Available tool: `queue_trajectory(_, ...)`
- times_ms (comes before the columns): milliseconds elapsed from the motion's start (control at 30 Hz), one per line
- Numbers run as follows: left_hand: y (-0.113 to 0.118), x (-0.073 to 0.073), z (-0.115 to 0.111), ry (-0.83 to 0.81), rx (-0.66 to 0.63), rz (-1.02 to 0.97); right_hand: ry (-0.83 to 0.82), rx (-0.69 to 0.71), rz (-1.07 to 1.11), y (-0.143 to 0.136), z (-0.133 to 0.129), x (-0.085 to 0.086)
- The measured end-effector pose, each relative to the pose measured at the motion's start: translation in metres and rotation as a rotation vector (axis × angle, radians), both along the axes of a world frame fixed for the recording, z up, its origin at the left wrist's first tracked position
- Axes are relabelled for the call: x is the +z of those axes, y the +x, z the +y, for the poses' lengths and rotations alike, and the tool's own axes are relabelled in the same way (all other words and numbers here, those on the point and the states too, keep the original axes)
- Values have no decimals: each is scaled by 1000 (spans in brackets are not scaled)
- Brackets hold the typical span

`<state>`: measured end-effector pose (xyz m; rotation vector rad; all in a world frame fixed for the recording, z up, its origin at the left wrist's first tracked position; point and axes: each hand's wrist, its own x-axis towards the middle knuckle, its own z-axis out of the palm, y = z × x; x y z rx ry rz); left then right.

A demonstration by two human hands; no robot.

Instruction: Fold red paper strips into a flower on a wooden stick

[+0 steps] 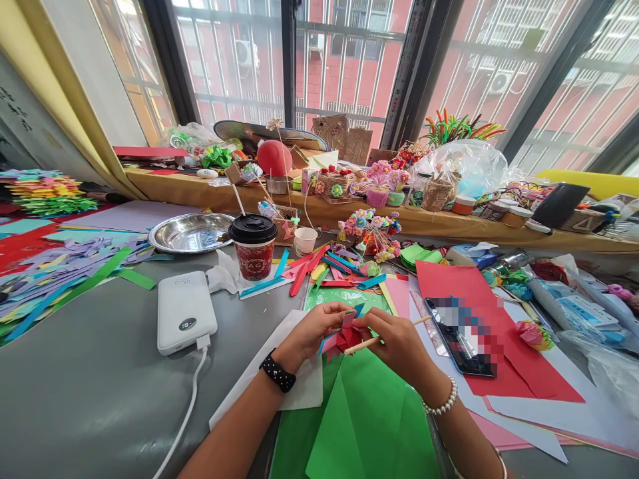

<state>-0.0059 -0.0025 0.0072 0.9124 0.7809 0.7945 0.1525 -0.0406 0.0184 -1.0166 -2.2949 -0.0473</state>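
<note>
Over the green paper [377, 419], my two hands meet around a small folded paper piece [348, 338] in red, pink and blue. My left hand [319, 327] pinches its upper left part between thumb and fingers. At its right side, my right hand [394, 336] has its fingers closed on a thin wooden stick [363, 345], whose blunt end crosses the front of the folded piece. The stick's other end sticks out beyond the knuckles. The fingertips partly hide the folds.
A white power bank [184, 309] with a cable and a lidded cup [253, 256] stand left. Paper strips [82, 279] lie far left. A phone [462, 339] rests on red paper at right. Crafts line the sill [200, 193].
</note>
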Motion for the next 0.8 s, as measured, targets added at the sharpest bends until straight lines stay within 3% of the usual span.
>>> queue_trajectory(433, -1, 0, 0, -4, 7, -25, -81, 35, 91, 3, 0, 3)
queue_trajectory(800, 0, -3, 1, -2, 20, -14, 9, -22, 37, 0, 1, -1)
